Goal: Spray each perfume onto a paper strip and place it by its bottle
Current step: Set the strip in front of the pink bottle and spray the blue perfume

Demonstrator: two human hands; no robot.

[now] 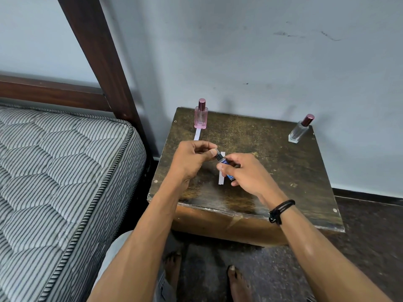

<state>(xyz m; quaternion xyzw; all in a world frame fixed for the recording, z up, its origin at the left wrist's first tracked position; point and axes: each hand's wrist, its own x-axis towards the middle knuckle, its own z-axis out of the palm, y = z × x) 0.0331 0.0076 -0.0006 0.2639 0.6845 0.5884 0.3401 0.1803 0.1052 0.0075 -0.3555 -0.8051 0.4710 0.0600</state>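
1. Head view. Bare feet (237, 282) on dark floor, nearest the camera; striped mattress (54, 182) at left.
2. Right hand (248, 173) closed around a small blue bottle (225, 165), tilted, held above the worktop (272, 182). Black cord bracelet (280, 211) on that wrist.
3. Left hand (192, 159) pinches the bottle's dark top between thumb and fingers.
4. Paper strip (221, 179) lies flat under the hands.
5. Pink bottle (201, 115) upright at back left, a second strip (197, 134) touching its base.
6. Clear bottle (299, 129) at back right, well apart.

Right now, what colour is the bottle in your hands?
Blue bottle with a dark spray top, in the head view.
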